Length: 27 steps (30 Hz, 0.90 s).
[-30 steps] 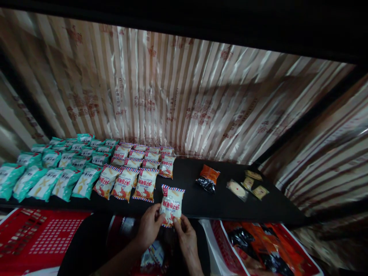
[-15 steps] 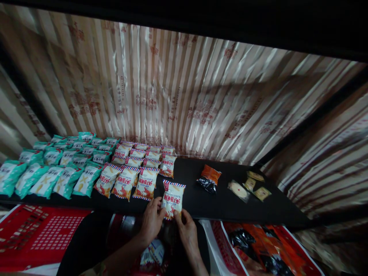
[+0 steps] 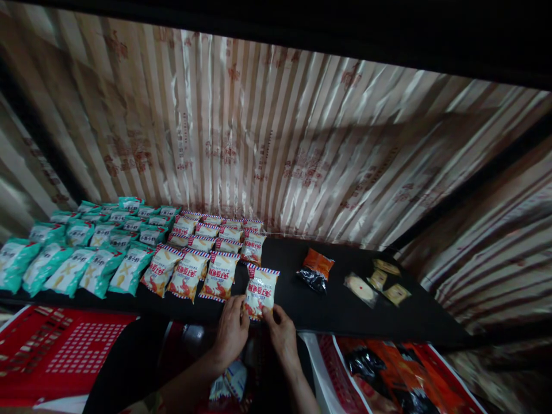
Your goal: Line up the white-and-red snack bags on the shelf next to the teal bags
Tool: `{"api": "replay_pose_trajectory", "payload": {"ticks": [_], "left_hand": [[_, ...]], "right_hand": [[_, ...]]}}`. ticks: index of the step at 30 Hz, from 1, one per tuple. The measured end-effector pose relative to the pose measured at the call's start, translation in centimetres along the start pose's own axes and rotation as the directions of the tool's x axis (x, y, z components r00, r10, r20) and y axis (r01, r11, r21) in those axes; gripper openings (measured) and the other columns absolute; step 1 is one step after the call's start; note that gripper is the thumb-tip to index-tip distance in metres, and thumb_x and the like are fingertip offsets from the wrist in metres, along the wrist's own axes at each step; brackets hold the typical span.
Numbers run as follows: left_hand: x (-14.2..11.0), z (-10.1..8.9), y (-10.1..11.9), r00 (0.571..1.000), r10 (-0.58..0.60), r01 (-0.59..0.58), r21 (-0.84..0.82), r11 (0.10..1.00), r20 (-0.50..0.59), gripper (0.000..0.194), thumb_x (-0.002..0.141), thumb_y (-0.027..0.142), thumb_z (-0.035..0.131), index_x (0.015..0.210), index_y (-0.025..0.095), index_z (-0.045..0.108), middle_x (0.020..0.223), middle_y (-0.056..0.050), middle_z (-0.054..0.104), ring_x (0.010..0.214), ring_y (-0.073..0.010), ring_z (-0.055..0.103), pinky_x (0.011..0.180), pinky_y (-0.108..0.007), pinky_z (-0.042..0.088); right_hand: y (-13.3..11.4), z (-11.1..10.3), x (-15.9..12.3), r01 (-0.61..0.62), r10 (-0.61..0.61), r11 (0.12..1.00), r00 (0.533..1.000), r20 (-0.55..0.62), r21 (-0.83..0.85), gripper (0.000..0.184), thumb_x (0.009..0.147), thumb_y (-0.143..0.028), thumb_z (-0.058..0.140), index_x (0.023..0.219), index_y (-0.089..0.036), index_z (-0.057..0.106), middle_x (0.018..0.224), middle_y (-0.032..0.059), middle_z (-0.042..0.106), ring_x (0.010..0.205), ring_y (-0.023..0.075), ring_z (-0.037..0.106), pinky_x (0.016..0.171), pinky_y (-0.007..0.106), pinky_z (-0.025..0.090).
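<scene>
A white snack bag (image 3: 261, 290) with red lettering and a striped top edge is held at its lower part, at the front edge of the black shelf (image 3: 297, 316). My left hand (image 3: 233, 329) grips its lower left side, and my right hand (image 3: 279, 333) pinches its lower right with thumb and fingers. Just left of it stands a matching snack bag (image 3: 219, 277), one of several lined up in rows. Beyond those, at the far left, several teal snack bags (image 3: 131, 270) stand in rows. Both hands' fingertips are partly hidden by the bag.
On the shelf's right lie an orange and black packet (image 3: 317, 269), a clear packet with a round pale item (image 3: 360, 288) and small yellowish packets (image 3: 395, 292). Below are a red basket (image 3: 81, 351) and a container of orange packets (image 3: 388, 374). Striped sheeting (image 3: 259, 132) covers the back.
Both hands have moved the held snack bag forward and slightly up in view, closer to the row of matching bags. The other bags and packets stay in place.
</scene>
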<state>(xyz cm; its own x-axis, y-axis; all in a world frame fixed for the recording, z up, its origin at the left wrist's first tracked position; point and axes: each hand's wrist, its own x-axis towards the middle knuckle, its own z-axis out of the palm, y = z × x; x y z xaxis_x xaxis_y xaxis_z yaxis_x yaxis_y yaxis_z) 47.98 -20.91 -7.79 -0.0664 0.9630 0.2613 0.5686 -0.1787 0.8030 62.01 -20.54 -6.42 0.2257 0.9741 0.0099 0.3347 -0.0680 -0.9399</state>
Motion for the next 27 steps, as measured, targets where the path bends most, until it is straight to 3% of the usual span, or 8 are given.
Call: {"api": "replay_pose_trajectory", "payload": {"ticks": [7, 14, 19, 27], "left_hand": [[0.2, 1.1, -0.9, 0.996, 0.072, -0.066, 0.106, 0.992, -0.056, 0.039, 0.077, 0.01, 0.037, 0.113, 0.012, 0.053, 0.114, -0.014, 0.057, 0.112, -0.0232, 0.052, 0.097, -0.043, 0.044], [0.5, 1.0, -0.2, 0.996, 0.089, -0.086, 0.143, 0.986, -0.016, 0.041, 0.076, 0.008, 0.038, 0.113, 0.01, 0.053, 0.118, -0.014, 0.054, 0.114, -0.0232, 0.05, 0.099, -0.043, 0.042], [0.8, 1.0, 0.1, 0.994, 0.107, -0.106, 0.161, 0.981, 0.003, 0.043, 0.075, 0.006, 0.039, 0.115, 0.01, 0.052, 0.121, -0.014, 0.052, 0.117, -0.0238, 0.047, 0.1, -0.044, 0.04], [1.3, 1.4, 0.1, 0.995, 0.1, -0.102, 0.184, 0.978, 0.016, 0.048, 0.072, 0.005, 0.041, 0.118, 0.014, 0.051, 0.128, -0.012, 0.05, 0.122, -0.0246, 0.043, 0.103, -0.049, 0.035]], "right_hand": [[0.7, 0.7, 1.3, 0.012, -0.013, 1.0, 0.999, -0.035, -0.022, 0.043, 0.071, -0.054, 0.056, 0.083, -0.016, 0.071, 0.077, 0.0071, 0.071, 0.07, 0.023, 0.064, 0.063, 0.028, 0.047], [0.8, 1.2, 2.3, -0.01, 0.003, 0.997, 0.996, -0.091, -0.079, 0.042, 0.07, -0.054, 0.056, 0.085, -0.017, 0.071, 0.083, 0.0076, 0.071, 0.076, 0.0237, 0.065, 0.07, 0.029, 0.047], [1.3, 1.6, 3.1, 0.018, -0.03, 0.996, 0.99, -0.139, -0.083, 0.045, 0.07, -0.055, 0.054, 0.086, -0.017, 0.072, 0.084, 0.0088, 0.072, 0.075, 0.0238, 0.065, 0.066, 0.028, 0.048], [1.7, 2.1, 4.3, 0.007, -0.019, 0.995, 0.992, -0.128, -0.099, 0.044, 0.072, -0.053, 0.053, 0.089, -0.017, 0.071, 0.088, 0.0081, 0.071, 0.078, 0.023, 0.064, 0.069, 0.028, 0.047]]}}
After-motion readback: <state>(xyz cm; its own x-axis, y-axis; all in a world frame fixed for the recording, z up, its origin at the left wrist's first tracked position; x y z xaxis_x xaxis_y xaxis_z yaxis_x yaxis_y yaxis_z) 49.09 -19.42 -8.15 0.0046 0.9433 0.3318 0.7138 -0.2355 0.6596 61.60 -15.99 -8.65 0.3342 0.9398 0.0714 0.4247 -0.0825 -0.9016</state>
